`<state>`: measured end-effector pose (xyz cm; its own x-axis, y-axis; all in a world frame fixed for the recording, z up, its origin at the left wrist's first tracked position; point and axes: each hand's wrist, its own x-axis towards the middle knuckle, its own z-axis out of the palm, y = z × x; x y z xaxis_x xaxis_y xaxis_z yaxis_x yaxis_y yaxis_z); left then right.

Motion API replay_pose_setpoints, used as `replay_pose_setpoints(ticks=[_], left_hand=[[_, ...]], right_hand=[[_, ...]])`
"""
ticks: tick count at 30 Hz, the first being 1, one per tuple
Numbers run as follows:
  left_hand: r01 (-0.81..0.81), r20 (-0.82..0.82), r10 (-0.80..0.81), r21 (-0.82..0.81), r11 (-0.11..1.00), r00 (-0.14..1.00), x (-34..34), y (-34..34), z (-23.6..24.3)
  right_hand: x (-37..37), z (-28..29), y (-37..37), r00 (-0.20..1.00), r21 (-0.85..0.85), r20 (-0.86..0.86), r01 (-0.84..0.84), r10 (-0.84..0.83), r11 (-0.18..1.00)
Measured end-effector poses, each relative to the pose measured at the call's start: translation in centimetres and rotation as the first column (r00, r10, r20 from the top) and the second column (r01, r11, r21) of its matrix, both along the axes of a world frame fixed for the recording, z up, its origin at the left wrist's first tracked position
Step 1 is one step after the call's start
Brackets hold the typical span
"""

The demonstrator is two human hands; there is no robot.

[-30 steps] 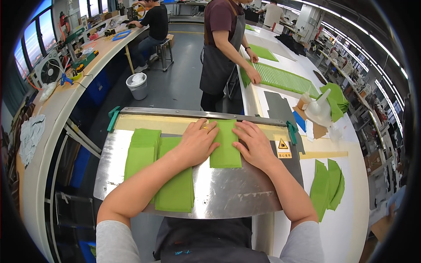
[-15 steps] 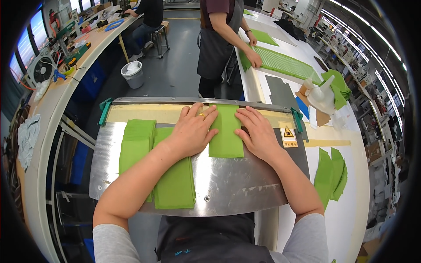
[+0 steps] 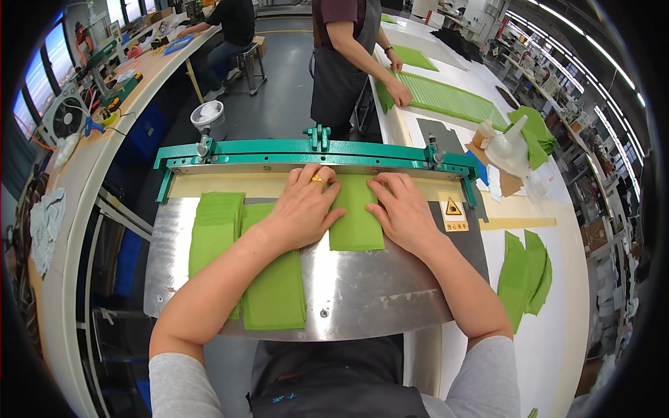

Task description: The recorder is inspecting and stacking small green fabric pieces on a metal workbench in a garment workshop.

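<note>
A green fabric piece (image 3: 355, 230) lies on the steel plate (image 3: 348, 299), its top at the teal hinged bar (image 3: 258, 148) across the far edge. My left hand (image 3: 305, 207) rests on that piece's left edge, fingers apart and slightly bent, a ring on one. My right hand (image 3: 398, 212) rests on its right edge with fingers apart and bent, tips touching the cloth. Two stacks of green fabric (image 3: 212, 233) (image 3: 272, 306) lie at the left of the plate, partly under my left arm. A yellow warning label (image 3: 453, 209) is right of my right hand.
A co-worker (image 3: 334, 63) bends over pleated green fabric (image 3: 446, 97) on the long right table. That table also holds a glue bottle (image 3: 481, 139), a white container (image 3: 505, 150) and green offcuts (image 3: 529, 272). A cluttered bench (image 3: 104, 150) runs along the left; a bucket (image 3: 209, 125) stands beyond.
The teal bar has appeared lowered across the far edge, where the bare metal strip showed before. My fingers stay on the green piece, now a little more bent.
</note>
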<state>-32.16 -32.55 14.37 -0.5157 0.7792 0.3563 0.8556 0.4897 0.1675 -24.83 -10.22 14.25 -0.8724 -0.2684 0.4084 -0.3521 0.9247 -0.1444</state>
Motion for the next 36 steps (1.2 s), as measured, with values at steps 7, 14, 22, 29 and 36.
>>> replay_pose_setpoints(ticks=[7, 14, 22, 29, 36], left_hand=[[-0.035, -0.125, 0.021, -0.11, 0.993, 0.992, 1.5, 1.2, 1.5], [0.299, 0.262, -0.328, 0.142, 0.943, 0.908, 0.8, 1.2, 0.1], [0.088, 0.053, -0.099, 0.176, 0.98, 0.994, 0.8, 1.0, -0.8], [-0.007, -0.01, 0.007, 0.0, 1.0, 1.0, 0.9, 0.7, -0.7], [-0.027, -0.052, 0.029, 0.031, 0.999, 0.998, 0.5, 0.6, -1.3]], right_hand=[[0.5, 2.1, -0.3, 0.994, 0.122, 0.03, -0.11, 0.107, 0.986], [1.0, 2.7, -0.1, 0.997, -0.4, 0.036, -0.048, 0.068, 0.915], [0.2, 0.6, 1.0, 0.993, 0.055, 0.079, -0.096, 0.092, 0.994], [0.2, 0.4, 1.5, 0.996, 0.012, 0.085, -0.011, 0.01, 1.0], [0.0, 0.0, 1.3, 0.999, 0.015, 0.055, -0.003, 0.002, 1.0]])
